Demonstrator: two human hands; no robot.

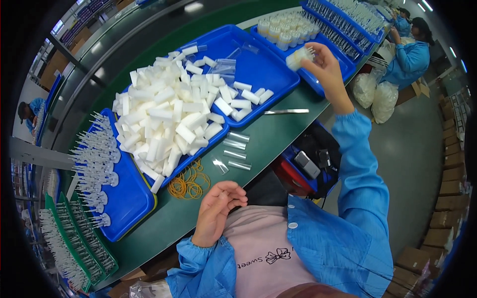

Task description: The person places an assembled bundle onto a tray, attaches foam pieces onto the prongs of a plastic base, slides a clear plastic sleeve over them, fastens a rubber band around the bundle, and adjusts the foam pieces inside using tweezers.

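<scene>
My right hand [325,67] is raised over the blue tray at the upper right. It grips a short bundle [298,58] of whitish pieces with thin tips sticking out at one end. Similar bundles [288,31] stand packed together in a blue tray just beyond. My left hand [218,208] hovers by the table's near edge, fingers curled toward the thumb, with nothing visible in them. Close to it lie orange rubber bands [188,183] and several short clear plastic tubes [235,145]. A big heap of white foam blocks [159,107] fills a blue tray farther off.
A metal strip [287,111] lies on the green table [198,169]. Left, a blue tray [130,198] holds thin-tipped white parts [97,154], beside a green rack [74,243]. Clear sleeves [223,68] lie in the middle tray [271,74]. A co-worker [410,54] sits beyond plastic bags [382,99].
</scene>
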